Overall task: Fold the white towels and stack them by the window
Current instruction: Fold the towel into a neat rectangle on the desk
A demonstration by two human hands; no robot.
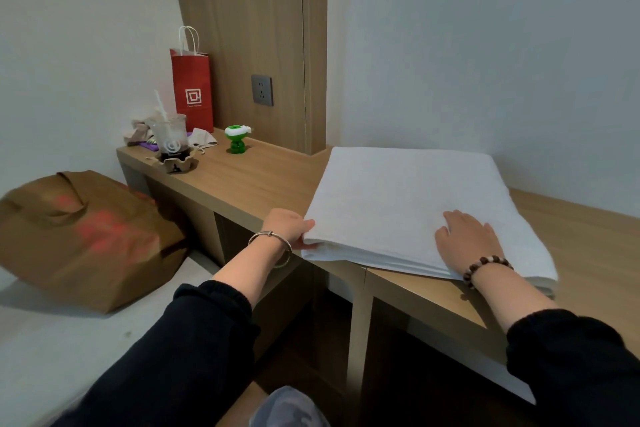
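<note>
While pinching near-left corner of folded white towel w/ left hand, pressed right hand flat on top. Lay at near edge of tabletop, overhanging; could've slid off if tugged.

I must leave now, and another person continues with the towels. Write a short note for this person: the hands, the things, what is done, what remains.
Hands: the left hand grips the near left corner of the folded white towel. The right hand lies flat on top of it, near the front edge.
Things: the towel lies on the wooden desk, at the desk's front edge.
Done: the towel is folded into a flat rectangle of several layers.
Left: probably smooth it, then carry it to the window. No window and no other towel is in view.
</note>
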